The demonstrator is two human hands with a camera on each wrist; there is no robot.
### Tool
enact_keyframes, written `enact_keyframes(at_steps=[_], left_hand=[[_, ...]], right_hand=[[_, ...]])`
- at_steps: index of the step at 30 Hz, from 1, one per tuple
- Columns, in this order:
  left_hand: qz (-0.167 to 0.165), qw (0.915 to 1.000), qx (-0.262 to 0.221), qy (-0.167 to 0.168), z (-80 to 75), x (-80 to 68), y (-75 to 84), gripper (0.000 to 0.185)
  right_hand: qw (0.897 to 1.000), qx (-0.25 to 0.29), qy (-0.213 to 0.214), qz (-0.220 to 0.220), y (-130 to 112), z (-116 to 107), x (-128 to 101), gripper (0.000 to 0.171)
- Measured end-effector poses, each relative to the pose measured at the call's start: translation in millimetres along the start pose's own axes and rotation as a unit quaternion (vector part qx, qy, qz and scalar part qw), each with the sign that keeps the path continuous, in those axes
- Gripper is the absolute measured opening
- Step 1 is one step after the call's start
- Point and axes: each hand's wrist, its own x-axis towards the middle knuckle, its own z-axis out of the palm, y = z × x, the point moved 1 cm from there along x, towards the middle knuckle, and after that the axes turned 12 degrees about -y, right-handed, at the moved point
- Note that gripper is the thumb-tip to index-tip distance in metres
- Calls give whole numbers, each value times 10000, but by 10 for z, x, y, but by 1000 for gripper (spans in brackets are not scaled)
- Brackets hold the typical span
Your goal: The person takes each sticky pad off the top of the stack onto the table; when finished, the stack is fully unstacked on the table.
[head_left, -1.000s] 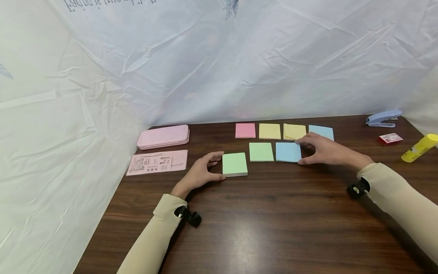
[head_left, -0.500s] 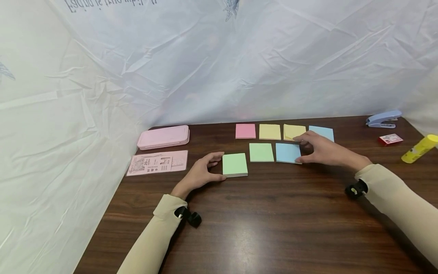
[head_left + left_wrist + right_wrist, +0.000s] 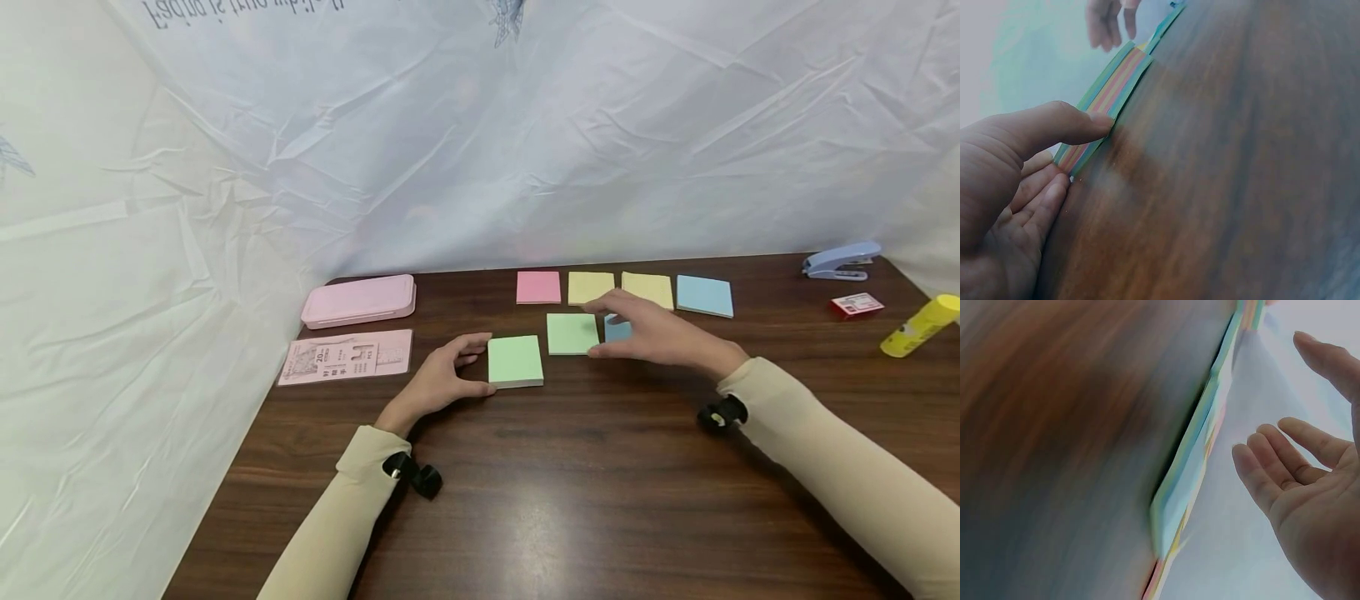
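Observation:
My left hand (image 3: 437, 377) holds a thick green-topped sticky note pad (image 3: 514, 362) by its left side, thumb at the near corner and fingers at the far one. Layers of several colours show along the pad's edge in the left wrist view. My right hand (image 3: 663, 330) hovers over a blue sticky note pad (image 3: 616, 329), mostly covering it in the head view. Its fingertips reach towards a thinner green sticky note pad (image 3: 572, 334). Seen from the right wrist, the fingers (image 3: 1260, 469) are spread with nothing between them and the thumb.
Along the back lie a pink pad (image 3: 537, 287), two yellow pads (image 3: 647, 288) and another blue pad (image 3: 704, 295). On the left are a pink case (image 3: 358, 300) and a pink printed card (image 3: 345, 357). A stapler (image 3: 840, 260), red box (image 3: 857, 305) and yellow glue stick (image 3: 921, 325) lie right.
My right hand has let go of the nearer blue pad and moved left towards the thin green pad. The back blue pad is now uncovered. My left hand has stayed still.

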Motion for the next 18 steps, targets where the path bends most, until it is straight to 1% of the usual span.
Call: enact_keyframes(at_steps=[5, 8, 12, 18], left_hand=[[31, 10000, -14, -19, 7, -2, 3, 84], [59, 10000, -21, -23, 14, 2, 1, 83], [39, 10000, -17, -7, 16, 8, -8, 83], [-7, 10000, -12, 18, 1, 1, 6, 83]], right_hand=[[9993, 233, -18, -305, -137, 133, 171, 70], [9980, 468, -132, -394, -209, 200, 248, 71], [9968, 631, -324, -361, -287, 278, 319, 73], [9962, 654, -520, -233, -380, 360, 353, 78]])
